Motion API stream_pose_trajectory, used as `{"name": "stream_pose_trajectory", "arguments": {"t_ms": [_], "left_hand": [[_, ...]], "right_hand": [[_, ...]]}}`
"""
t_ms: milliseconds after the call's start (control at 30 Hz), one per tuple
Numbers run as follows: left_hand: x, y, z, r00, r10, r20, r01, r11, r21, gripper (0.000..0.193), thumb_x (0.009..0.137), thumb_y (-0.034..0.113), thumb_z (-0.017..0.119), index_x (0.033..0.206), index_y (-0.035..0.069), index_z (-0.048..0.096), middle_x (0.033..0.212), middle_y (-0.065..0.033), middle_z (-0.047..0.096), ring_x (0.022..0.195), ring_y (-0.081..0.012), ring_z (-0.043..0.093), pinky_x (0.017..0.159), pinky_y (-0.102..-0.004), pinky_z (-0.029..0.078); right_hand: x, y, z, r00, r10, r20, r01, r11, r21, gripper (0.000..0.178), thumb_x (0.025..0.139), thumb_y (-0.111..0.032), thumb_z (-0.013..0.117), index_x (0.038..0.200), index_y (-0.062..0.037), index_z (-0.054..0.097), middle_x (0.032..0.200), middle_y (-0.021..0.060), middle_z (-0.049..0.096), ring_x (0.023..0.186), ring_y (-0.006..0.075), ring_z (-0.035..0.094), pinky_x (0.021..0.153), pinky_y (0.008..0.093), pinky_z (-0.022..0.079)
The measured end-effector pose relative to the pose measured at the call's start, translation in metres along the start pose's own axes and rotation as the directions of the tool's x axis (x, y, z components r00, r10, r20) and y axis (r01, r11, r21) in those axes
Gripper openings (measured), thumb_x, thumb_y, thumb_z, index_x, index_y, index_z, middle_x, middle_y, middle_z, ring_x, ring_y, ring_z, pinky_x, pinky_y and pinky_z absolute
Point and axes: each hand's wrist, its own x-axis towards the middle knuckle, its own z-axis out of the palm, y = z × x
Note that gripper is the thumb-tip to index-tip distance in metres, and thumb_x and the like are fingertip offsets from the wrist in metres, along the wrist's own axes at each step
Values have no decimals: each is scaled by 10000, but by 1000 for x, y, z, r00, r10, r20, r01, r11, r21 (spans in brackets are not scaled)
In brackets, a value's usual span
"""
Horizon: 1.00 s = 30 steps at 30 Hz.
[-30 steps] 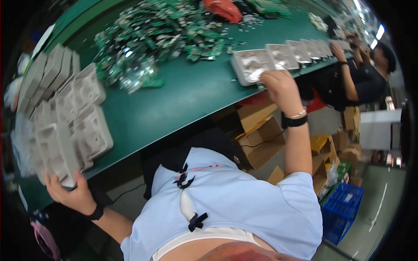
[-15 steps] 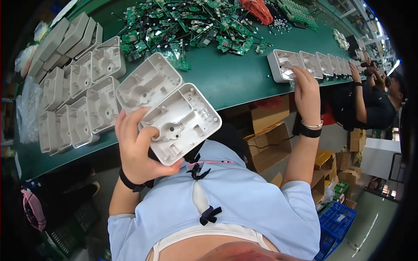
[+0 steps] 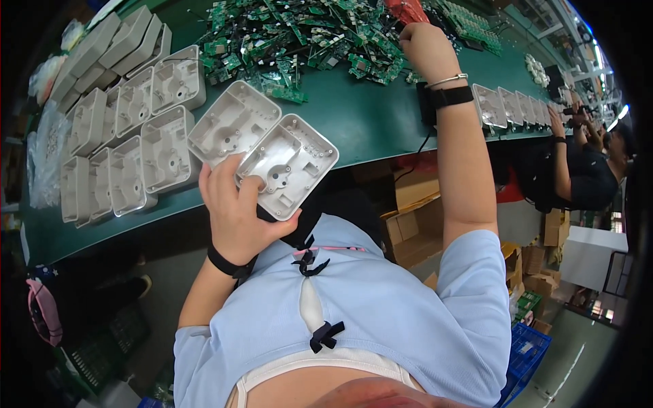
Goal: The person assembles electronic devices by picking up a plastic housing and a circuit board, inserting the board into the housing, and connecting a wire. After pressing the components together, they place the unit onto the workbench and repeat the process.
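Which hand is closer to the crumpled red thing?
Right. The right hand is close by the crumpled red thing; the left hand is far away, holding a grey plastic case.

The person wears a light blue top (image 3: 381, 299), and its cloth seems to have fine ribs. The left sleeve (image 3: 194, 357) and the right sleeve (image 3: 473, 292) are short and of the same blue. On the front there are two black bows, an upper bow (image 3: 311, 265) and a lower bow (image 3: 328, 336), and between them is a narrow opening where white cloth (image 3: 311, 306) can be seen. A thin pink line (image 3: 330, 249) lies near the upper bow. At the neck appears a white edge (image 3: 326, 358), which continues into straps. The left hand (image 3: 235, 204) and the right hand (image 3: 432, 51) are bare. The left wrist carries a black band (image 3: 230, 265); the right wrist carries a wide black strap (image 3: 452, 97) and, next to it, a slim silver-coloured bracelet (image 3: 447, 80).
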Motion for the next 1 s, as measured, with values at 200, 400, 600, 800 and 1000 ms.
{"name": "stream_pose_trajectory", "arguments": {"t_ms": [200, 400, 600, 800, 1000], "left_hand": [[0, 1, 3, 1000, -6, -8, 6, 1000, 5, 685, 570, 431, 953, 1029, 53, 613, 1398, -243, 511, 1333, -443, 480, 1176, -677, 280], [-2, 7, 8, 998, -61, -11, 62, 996, 60, 627, 623, 455, 925, 993, 40, 634, 1410, -248, 511, 1341, -433, 477, 1169, -675, 273], [-2, 12, 11, 998, -39, -39, 43, 994, 104, 579, 673, 498, 882, 939, 43, 642, 1521, -249, 490, 1435, -426, 433, 1183, -692, 213], [-3, 5, 15, 998, 26, -51, -18, 989, 148, 590, 728, 593, 823, 914, 63, 644, 1553, -224, 501, 1470, -413, 419, 1195, -701, 150], [8, 9, 11, 997, 44, -65, -33, 985, 167, 632, 758, 671, 785, 924, 74, 657, 1543, -226, 513, 1469, -412, 422, 1195, -700, 142]], "right_hand": [[25, 25, -20, 911, -175, 373, -216, 568, 794, 251, 986, -133, 680, 1190, 13, 672, 1053, 113, 700, 956, 215, 705, 745, 381, 600], [39, 1, -28, 698, -596, 396, -715, -606, 348, 263, 1064, -187, 670, 1259, -15, 625, 983, 39, 673, 691, 91, 499, 571, 244, 387], [37, -17, -72, 731, -614, 297, -669, -731, 134, 130, 1061, -128, 645, 1092, -3, 627, 932, 23, 649, 673, 87, 495, 558, 236, 375], [73, -7, -73, 691, -563, 453, -658, -749, 75, 61, 1041, -49, 600, 1026, 8, 617, 872, 29, 621, 647, 89, 502, 573, 216, 401], [83, -4, -62, 721, -590, 365, -689, -671, 276, 51, 1025, -36, 598, 1024, 12, 617, 862, 28, 612, 651, 93, 511, 579, 217, 420]]}}
